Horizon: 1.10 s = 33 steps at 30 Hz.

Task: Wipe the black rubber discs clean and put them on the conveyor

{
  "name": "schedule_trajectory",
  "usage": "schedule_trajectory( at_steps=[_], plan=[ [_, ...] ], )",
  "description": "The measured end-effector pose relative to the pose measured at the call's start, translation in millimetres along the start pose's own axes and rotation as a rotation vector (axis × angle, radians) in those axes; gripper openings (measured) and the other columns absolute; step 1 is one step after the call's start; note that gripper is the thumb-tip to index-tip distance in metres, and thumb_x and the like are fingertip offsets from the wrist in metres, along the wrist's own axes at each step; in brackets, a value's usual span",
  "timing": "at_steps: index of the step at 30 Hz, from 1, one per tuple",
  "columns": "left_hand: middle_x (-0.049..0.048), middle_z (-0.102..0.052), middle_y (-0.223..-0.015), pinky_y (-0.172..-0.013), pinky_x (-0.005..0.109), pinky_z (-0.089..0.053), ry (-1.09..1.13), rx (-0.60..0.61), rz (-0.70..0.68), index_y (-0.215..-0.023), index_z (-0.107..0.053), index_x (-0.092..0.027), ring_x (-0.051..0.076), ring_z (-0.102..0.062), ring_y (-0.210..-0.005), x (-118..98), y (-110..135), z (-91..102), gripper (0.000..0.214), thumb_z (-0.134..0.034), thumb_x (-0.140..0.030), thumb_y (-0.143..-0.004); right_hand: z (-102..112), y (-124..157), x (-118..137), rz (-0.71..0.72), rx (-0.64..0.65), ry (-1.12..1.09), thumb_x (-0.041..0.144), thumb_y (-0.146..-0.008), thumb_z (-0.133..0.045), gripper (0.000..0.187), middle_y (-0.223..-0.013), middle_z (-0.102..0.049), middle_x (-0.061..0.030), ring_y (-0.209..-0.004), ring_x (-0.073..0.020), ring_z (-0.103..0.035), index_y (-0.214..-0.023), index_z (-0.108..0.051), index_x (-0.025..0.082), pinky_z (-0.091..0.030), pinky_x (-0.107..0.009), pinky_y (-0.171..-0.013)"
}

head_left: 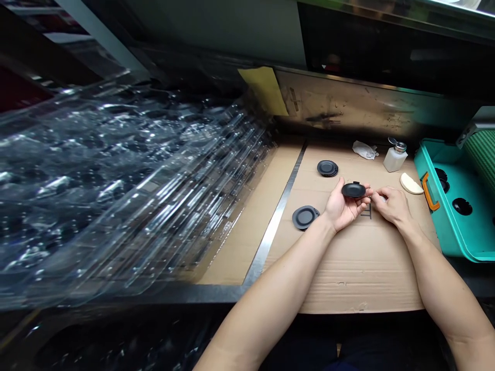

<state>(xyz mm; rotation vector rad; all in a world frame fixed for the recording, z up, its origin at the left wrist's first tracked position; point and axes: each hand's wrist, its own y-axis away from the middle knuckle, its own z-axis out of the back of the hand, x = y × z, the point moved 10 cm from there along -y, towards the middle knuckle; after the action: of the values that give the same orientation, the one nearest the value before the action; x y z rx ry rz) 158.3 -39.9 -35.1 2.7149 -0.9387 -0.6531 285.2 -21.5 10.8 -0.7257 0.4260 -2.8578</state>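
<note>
My left hand (pixel 342 208) is turned palm up above the cardboard, holding a black oval plastic lid (pixel 353 190) with a small tab on its far edge. Close beside it, my right hand (pixel 391 204) has its thumb and fingers pinched together near the lid; what they pinch, perhaps something pale and small, is hard to make out. Two similar dark oval parts lie on the cardboard, one round part (pixel 327 168) behind my left hand and another part (pixel 305 217) left of my left wrist.
Stacked clear plastic trays (pixel 154 170) fill the left side. At right stands a teal bin (pixel 444 232) with an orange handle, holding black parts. A white pump bottle (pixel 395 157), a cream half-round pad (pixel 411 183) and a crumpled white wipe (pixel 364 150) sit towards the back.
</note>
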Motion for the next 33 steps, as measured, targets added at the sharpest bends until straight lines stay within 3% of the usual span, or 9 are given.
schedule_trajectory(
  at_steps=[4,8,10,14,17,21,27,29,33],
  plan=[
    [0.0126,-0.069,-0.078,-0.048,0.025,-0.045,-0.035,0.08,-0.019,-0.113,-0.069,-0.008,0.016,-0.058,-0.057,-0.9,2.1,-7.5,0.072,-0.029,-0.067,-0.101,25.0,-3.4,-3.4,0.043,-0.147,0.101,0.044,-0.099,-0.049,0.04,-0.089,-0.069,-0.0092,-0.088,-0.0235,-0.06,-0.078,-0.074,0.021,-0.046,-0.036,-0.084],
    [0.0105,-0.066,-0.076,-0.047,0.025,-0.042,-0.04,0.12,-0.037,-0.109,-0.07,-0.01,0.015,-0.055,-0.056,-2.0,4.8,-12.1,0.072,-0.028,-0.068,-0.1,56.0,-0.6,-37.2,-0.109,-0.348,0.304,0.031,-0.094,-0.052,0.032,-0.135,-0.06,-0.0189,-0.121,-0.0372,-0.048,-0.114,-0.074,0.019,-0.04,-0.053,-0.099],
    [0.0096,-0.065,-0.075,-0.048,0.025,-0.042,-0.062,0.14,-0.049,-0.109,-0.07,-0.011,0.015,-0.054,-0.055,-2.7,6.3,-14.7,0.073,-0.028,-0.07,-0.1,54.1,-0.9,-56.0,-0.176,-0.306,0.353,0.027,-0.091,-0.054,0.037,-0.139,-0.055,-0.0232,-0.125,-0.0411,-0.045,-0.123,-0.071,0.017,-0.039,-0.058,-0.099],
    [0.0104,-0.066,-0.078,-0.05,0.026,-0.042,-0.11,0.148,-0.066,-0.113,-0.07,-0.012,0.016,-0.056,-0.057,-3.5,7.6,-17.4,0.067,-0.034,-0.067,-0.099,42.0,-5.0,-72.3,-0.192,-0.185,0.327,0.029,-0.092,-0.054,0.034,-0.116,-0.064,-0.0218,-0.114,-0.0388,-0.053,-0.119,-0.071,0.018,-0.04,-0.058,-0.098],
    [0.0136,-0.071,-0.093,-0.057,0.028,-0.048,-0.106,0.118,-0.119,-0.122,-0.067,-0.017,0.018,-0.062,-0.066,-8.1,4.1,-14.2,0.054,-0.036,-0.057,-0.102,48.0,-7.3,-56.0,-0.149,-0.228,0.164,0.036,-0.092,-0.057,0.035,-0.109,-0.066,-0.0164,-0.108,-0.0337,-0.058,-0.12,-0.07,0.02,-0.045,-0.052,-0.098],
    [0.0144,-0.073,-0.107,-0.072,0.033,-0.055,-0.082,0.056,-0.198,-0.129,-0.064,-0.019,0.021,-0.068,-0.08,-12.5,-5.1,-6.3,0.047,-0.034,-0.046,-0.105,52.7,2.8,2.2,-0.016,-0.317,-0.11,0.042,-0.089,-0.064,0.041,-0.116,-0.063,-0.0134,-0.11,-0.0295,-0.061,-0.124,-0.067,0.022,-0.051,-0.045,-0.097],
    [0.0131,-0.071,-0.123,-0.096,0.044,-0.055,-0.082,-0.029,-0.262,-0.131,-0.058,-0.019,0.024,-0.072,-0.1,-16.7,-8.8,5.0,0.04,-0.035,-0.041,-0.106,1.8,29.3,78.7,0.224,-0.047,-0.284,0.04,-0.086,-0.07,0.035,-0.108,-0.061,-0.0103,-0.096,-0.0263,-0.065,-0.117,-0.072,0.024,-0.057,-0.039,-0.085],
    [0.0137,-0.07,-0.124,-0.099,0.046,-0.054,-0.086,-0.035,-0.268,-0.129,-0.058,-0.019,0.025,-0.072,-0.103,-19.3,-8.0,6.6,0.04,-0.035,-0.041,-0.106,-6.1,30.5,81.0,0.253,-0.001,-0.204,0.036,-0.088,-0.067,0.033,-0.111,-0.06,-0.0111,-0.091,-0.0254,-0.065,-0.118,-0.073,0.024,-0.057,-0.037,-0.08],
    [0.0148,-0.071,-0.122,-0.104,0.042,-0.052,-0.065,-0.063,-0.328,-0.124,-0.061,-0.015,0.023,-0.07,-0.111,-25.2,-9.1,9.7,0.036,-0.036,-0.034,-0.107,2.4,22.3,62.0,0.168,-0.081,-0.046,0.029,-0.089,-0.061,0.032,-0.114,-0.057,-0.0134,-0.086,-0.0241,-0.063,-0.118,-0.072,0.022,-0.056,-0.037,-0.075]
  ],
)
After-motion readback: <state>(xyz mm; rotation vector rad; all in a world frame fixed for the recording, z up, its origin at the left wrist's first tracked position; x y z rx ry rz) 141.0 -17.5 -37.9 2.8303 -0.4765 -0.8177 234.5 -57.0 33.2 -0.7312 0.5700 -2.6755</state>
